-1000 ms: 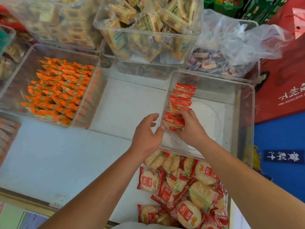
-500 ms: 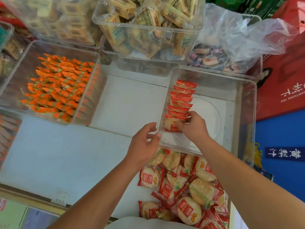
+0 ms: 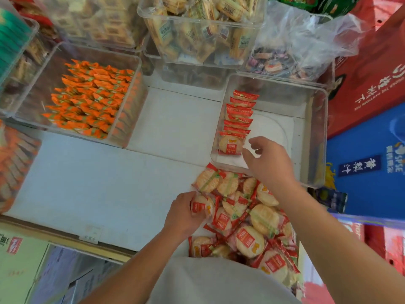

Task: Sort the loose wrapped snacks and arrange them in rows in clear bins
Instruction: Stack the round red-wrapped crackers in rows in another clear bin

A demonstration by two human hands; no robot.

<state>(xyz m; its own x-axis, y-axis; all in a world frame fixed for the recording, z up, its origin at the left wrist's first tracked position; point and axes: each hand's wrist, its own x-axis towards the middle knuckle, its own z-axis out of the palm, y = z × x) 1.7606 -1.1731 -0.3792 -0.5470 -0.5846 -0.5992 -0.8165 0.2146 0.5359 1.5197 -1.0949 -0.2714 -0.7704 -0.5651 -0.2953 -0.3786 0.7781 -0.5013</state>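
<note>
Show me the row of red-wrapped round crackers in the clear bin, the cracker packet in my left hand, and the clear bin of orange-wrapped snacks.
Row of red-wrapped round crackers (image 3: 237,119): head view, middle of row.
Red-wrapped cracker packet (image 3: 198,208): head view, red label.
Clear plastic bin of orange-wrapped snacks (image 3: 137,102): head view, right wall.
</note>
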